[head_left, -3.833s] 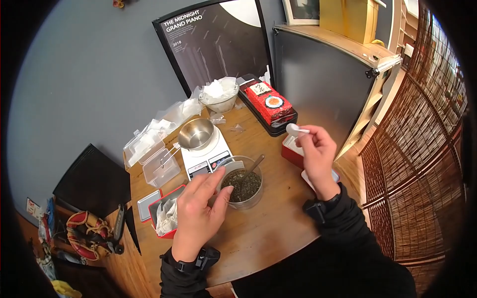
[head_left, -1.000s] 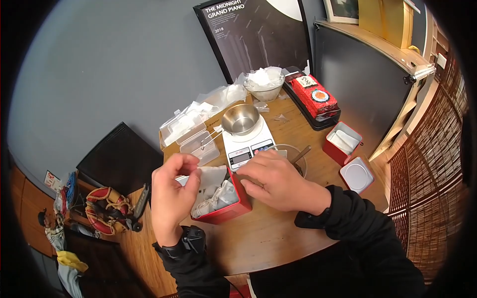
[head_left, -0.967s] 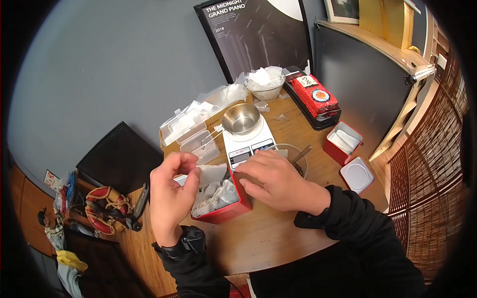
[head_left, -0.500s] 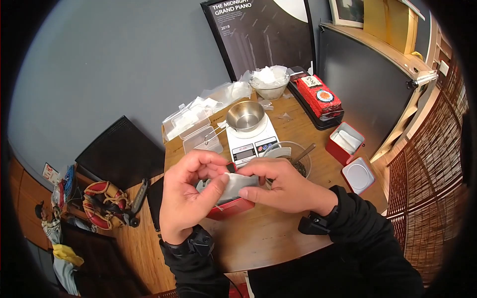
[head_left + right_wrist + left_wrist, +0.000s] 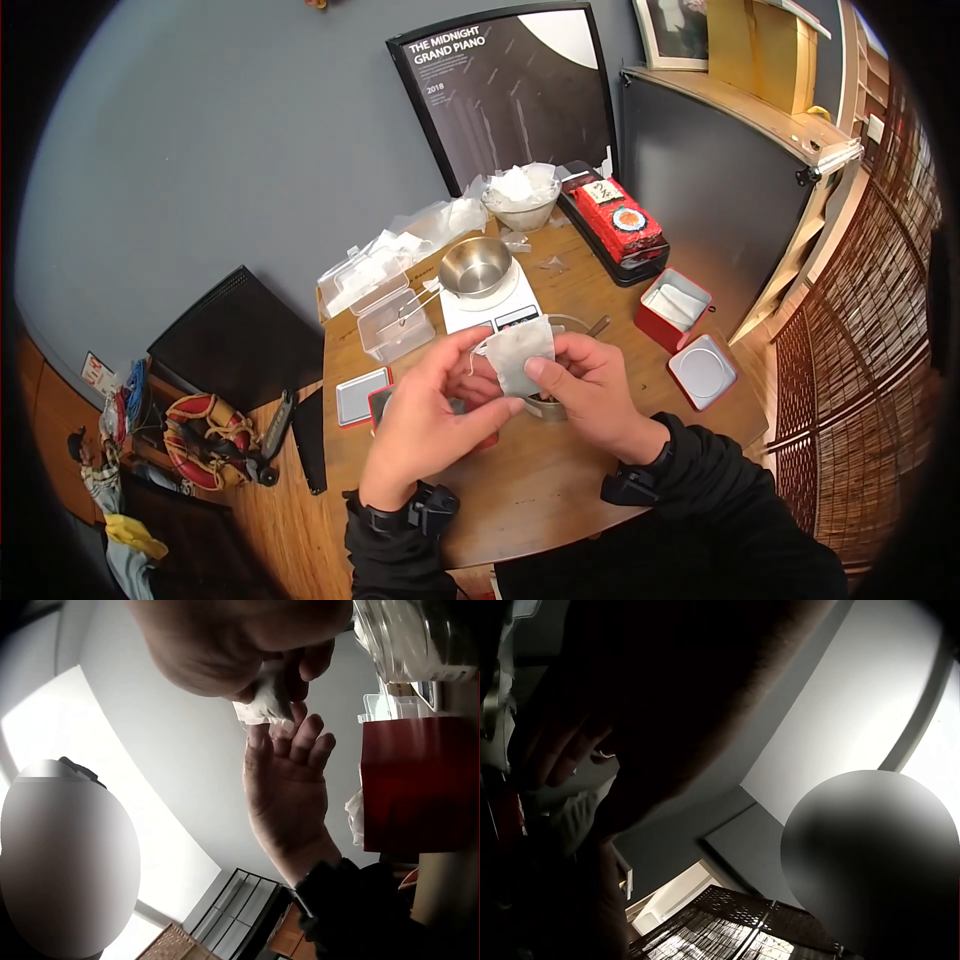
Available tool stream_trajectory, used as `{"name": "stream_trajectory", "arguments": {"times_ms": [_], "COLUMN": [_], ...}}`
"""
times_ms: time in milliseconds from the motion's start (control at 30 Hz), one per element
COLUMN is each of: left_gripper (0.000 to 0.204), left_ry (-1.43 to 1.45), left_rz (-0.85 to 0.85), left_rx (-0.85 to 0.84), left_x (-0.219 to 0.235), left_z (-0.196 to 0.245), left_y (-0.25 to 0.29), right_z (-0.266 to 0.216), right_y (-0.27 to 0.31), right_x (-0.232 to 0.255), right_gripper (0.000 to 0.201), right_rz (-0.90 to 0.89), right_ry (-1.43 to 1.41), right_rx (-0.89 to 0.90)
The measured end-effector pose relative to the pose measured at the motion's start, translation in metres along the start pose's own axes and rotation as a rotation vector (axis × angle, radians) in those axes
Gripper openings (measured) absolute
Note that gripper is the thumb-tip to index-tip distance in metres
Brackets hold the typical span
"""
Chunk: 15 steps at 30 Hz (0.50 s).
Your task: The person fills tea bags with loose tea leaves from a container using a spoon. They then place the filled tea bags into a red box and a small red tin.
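Note:
Over the table, in the head view, my right hand (image 5: 598, 398) pinches a small white drawstring bag (image 5: 520, 356) between thumb and fingers. My left hand (image 5: 420, 432) is beside the bag, its fingers loosely bent and its fingertips right at the bag's edge, near a loose string. From the right wrist view, the left palm (image 5: 289, 787) faces the bag (image 5: 268, 703) with fingers spread. Behind the right hand stands a clear bowl (image 5: 572, 321) with a spoon handle (image 5: 599, 326) sticking out; its contents are mostly hidden. A red tin (image 5: 379, 403) is largely covered by the left hand.
A steel pan (image 5: 475, 268) sits on a white scale (image 5: 508, 302). At right are another red tin (image 5: 662, 332) and its lid (image 5: 704, 372); at left, a second lid (image 5: 364, 398) and a clear plastic box (image 5: 396, 328). Farther back lies a red package (image 5: 622, 225).
Both hands have come from the left red tin, lifting the white bag out and rightward in front of the bowl. The white spoon held earlier in the right hand is gone from it.

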<state>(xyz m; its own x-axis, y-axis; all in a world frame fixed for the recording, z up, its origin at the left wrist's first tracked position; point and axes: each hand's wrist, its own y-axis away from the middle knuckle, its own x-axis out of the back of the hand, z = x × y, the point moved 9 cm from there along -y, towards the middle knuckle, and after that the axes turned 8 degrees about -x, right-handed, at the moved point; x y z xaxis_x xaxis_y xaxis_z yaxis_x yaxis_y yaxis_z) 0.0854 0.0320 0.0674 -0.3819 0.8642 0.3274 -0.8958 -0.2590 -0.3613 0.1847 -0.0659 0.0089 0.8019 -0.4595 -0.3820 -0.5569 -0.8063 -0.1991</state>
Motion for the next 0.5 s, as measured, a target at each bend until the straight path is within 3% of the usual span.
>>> {"name": "stream_trajectory", "arguments": {"times_ms": [200,500], "left_gripper": [0.065,0.078], "left_ry": [0.035,0.127], "left_rz": [0.059,0.127], "left_rx": [0.078,0.008], "left_x": [-0.025,-0.028], "left_z": [-0.015,-0.009], "left_y": [-0.002,-0.004], "right_z": [0.009,0.012], "right_y": [0.005,0.003], "right_x": [0.015,0.034], "right_gripper": [0.014,0.015], "right_rz": [0.096,0.172], "right_ry": [-0.135,-0.083], "right_rx": [-0.021,-0.018]}}
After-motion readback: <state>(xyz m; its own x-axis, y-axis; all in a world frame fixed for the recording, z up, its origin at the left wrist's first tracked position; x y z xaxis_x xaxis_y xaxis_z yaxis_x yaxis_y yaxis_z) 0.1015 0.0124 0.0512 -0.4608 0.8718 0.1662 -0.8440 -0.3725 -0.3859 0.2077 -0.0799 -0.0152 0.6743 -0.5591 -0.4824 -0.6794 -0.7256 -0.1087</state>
